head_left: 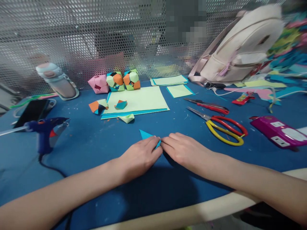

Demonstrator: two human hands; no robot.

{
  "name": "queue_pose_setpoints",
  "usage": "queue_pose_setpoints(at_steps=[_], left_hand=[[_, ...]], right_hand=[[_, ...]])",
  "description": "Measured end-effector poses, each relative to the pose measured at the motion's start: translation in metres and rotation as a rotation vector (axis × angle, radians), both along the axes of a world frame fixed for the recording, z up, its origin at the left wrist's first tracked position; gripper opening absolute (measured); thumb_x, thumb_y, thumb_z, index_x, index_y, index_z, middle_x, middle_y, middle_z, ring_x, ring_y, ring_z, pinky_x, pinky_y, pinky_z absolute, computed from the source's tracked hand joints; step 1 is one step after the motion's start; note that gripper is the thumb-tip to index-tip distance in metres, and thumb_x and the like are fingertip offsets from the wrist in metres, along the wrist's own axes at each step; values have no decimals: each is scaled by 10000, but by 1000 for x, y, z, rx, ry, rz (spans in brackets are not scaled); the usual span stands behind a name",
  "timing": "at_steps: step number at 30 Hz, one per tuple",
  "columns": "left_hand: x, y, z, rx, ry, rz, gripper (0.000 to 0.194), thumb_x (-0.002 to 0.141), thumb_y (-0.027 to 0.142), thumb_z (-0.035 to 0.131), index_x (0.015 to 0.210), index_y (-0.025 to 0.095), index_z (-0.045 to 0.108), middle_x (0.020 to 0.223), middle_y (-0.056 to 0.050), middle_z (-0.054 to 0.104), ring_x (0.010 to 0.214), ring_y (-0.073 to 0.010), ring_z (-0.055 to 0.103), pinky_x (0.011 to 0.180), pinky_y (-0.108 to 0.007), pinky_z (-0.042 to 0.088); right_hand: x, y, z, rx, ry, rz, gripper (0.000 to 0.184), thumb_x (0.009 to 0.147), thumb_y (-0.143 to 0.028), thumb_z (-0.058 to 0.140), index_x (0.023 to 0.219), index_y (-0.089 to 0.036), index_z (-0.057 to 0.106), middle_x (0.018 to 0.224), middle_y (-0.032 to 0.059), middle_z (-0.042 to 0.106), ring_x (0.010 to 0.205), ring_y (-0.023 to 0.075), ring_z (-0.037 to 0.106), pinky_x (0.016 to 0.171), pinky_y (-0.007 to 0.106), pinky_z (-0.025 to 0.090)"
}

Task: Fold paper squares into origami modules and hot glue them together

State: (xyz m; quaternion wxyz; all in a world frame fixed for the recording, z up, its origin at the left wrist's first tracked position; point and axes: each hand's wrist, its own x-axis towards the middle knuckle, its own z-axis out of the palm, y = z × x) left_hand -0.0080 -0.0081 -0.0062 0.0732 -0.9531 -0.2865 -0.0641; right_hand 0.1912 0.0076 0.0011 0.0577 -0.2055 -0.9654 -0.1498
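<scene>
A small folded piece of blue paper lies on the blue table, its pointed corner sticking out to the upper left. My left hand presses it down, with thumb and fingers closed over its middle. From the right, my right hand meets the paper's other end, its fingers bunched together at the edge. My fingers cover most of the paper, so its full shape is hidden. Just beyond lie a folded pale green paper piece and a blue and orange folded piece.
Several folded paper balls stand behind green sheets. A blue glue gun is at left, near a phone and bottle. Scissors, a cutter, a purple power strip and a backpack occupy the right.
</scene>
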Motion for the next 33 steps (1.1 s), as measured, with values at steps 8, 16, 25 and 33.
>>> queue_pose_setpoints(at_steps=[8,16,25,33], left_hand=[[-1,0,0,49,85,140,218,858,91,435,1043,63,547,1230,-310,541,1150,-358,550,896,-491,484],[0,2,2,66,75,303,240,878,270,472,957,67,574,1226,-323,540,1128,-408,549,858,-531,468],[-1,3,7,153,194,339,338,870,367,449,875,59,590,1103,-340,595,1010,-423,594,793,-508,456],[-5,2,12,233,210,403,389,894,443,382,792,126,583,757,-172,648,756,-290,631,701,-409,452]], right_hand=[[-3,4,0,8,-48,21,347,875,-38,356,1134,-24,587,1247,185,574,829,219,562,680,354,513],[4,-5,5,29,-65,-10,311,832,-35,466,1110,-32,608,1129,195,643,875,239,599,697,352,480],[15,-24,4,76,-209,-74,190,739,-23,503,824,-90,659,788,167,672,650,229,566,743,408,392],[21,-14,22,-14,-37,-105,184,801,-129,501,643,-163,589,486,35,550,502,157,477,641,335,342]])
